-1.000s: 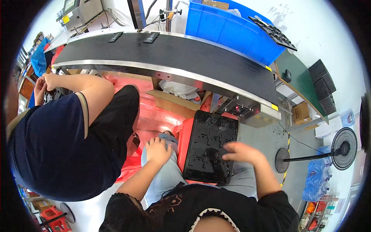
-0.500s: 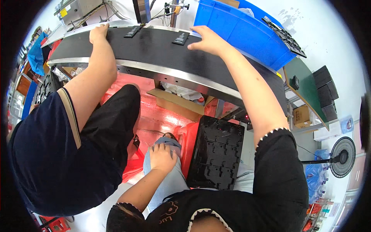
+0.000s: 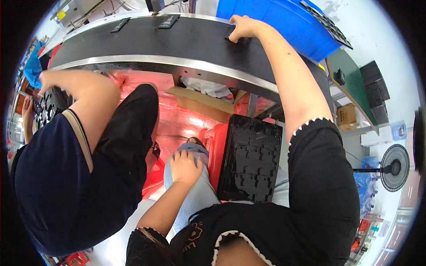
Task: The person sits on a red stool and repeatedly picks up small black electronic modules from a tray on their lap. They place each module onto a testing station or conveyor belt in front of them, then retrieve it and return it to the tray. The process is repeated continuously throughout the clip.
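Note:
My right hand (image 3: 243, 29) is at the far side of the black conveyor belt (image 3: 195, 42). Its thumb and fingers close round a flat black rectangular piece (image 3: 230, 32), mostly covered by the hand. Two similar thin pieces, one with pale print (image 3: 168, 21) and another farther left (image 3: 120, 25), lie flat on the belt. My left hand (image 3: 185, 167) rests on my jeans at the knee, fingers stretched out and holding nothing. Beside that leg, a black tray with moulded pockets (image 3: 250, 159) stands tilted.
Behind the belt stands a blue bin (image 3: 275, 26) with a black tray (image 3: 326, 24) on its rim. A co-worker in a dark sleeve (image 3: 66, 177) sits at left, a blurred hand near another black tray (image 3: 53, 104). Under the belt is an open cardboard box (image 3: 199, 104).
My right hand has closed round a piece on the belt. The two visible pieces have shifted left. The co-worker's hand has left the belt for the tray at far left.

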A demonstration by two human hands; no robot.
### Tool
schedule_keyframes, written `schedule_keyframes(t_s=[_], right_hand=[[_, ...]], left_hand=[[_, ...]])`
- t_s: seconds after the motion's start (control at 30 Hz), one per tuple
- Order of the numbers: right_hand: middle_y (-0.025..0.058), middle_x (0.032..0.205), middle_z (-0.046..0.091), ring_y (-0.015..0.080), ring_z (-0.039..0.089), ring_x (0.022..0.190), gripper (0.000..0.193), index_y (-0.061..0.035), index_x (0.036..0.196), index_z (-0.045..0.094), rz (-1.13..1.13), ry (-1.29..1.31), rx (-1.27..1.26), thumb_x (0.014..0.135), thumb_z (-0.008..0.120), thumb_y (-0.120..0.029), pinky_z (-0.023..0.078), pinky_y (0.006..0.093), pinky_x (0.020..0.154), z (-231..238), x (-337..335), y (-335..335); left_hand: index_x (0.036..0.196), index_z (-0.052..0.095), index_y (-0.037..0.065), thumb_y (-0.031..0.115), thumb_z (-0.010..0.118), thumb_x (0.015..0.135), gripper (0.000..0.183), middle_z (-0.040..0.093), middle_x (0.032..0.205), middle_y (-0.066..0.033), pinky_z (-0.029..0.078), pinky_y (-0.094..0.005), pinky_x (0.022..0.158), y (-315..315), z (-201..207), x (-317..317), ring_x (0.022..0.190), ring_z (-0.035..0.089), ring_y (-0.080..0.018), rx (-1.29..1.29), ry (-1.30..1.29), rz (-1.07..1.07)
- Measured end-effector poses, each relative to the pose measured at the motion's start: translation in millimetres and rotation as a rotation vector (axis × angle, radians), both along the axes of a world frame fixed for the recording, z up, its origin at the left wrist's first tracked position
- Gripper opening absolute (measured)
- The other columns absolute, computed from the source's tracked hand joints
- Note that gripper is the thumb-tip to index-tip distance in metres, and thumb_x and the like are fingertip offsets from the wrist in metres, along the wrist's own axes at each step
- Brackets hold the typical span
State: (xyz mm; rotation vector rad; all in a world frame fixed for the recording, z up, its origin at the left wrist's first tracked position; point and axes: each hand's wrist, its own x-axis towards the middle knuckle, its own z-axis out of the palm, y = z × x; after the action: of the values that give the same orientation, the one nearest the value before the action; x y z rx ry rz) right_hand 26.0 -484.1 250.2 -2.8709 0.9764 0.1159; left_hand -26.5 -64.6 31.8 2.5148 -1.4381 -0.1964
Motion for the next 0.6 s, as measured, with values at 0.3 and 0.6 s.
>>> schedule_keyframes(t_s=[0.3,0.6], right_hand=[[0.0257,0.107,0.059,0.0398,0.056,0.103,0.06,0.0027,0.118,0.053,0.236,-0.648,0.002,0.066,0.07,-0.022,0.045,0.0434,0.094,33,-114,92],[0.0173,0.114,0.049,0.0381,0.046,0.114,0.072,-0.0076,0.122,0.05,0.269,-0.512,0.338,0.055,0.076,-0.015,0.041,0.0433,0.1,-161,-247,185]], left_hand=[[0.098,0.068,0.004,0.036,0.056,0.086,0.036,0.065,0.102,-0.0143,0.04,-0.0464,0.096,-1,6,-1,0.103,0.058,-0.0325,0.054,-0.099,-0.003],[0.101,0.068,0.005,0.037,0.055,0.087,0.037,0.066,0.105,-0.0123,0.039,-0.0455,0.097,-9,13,-13,0.105,0.058,-0.0319,0.083,-0.097,-0.046]])
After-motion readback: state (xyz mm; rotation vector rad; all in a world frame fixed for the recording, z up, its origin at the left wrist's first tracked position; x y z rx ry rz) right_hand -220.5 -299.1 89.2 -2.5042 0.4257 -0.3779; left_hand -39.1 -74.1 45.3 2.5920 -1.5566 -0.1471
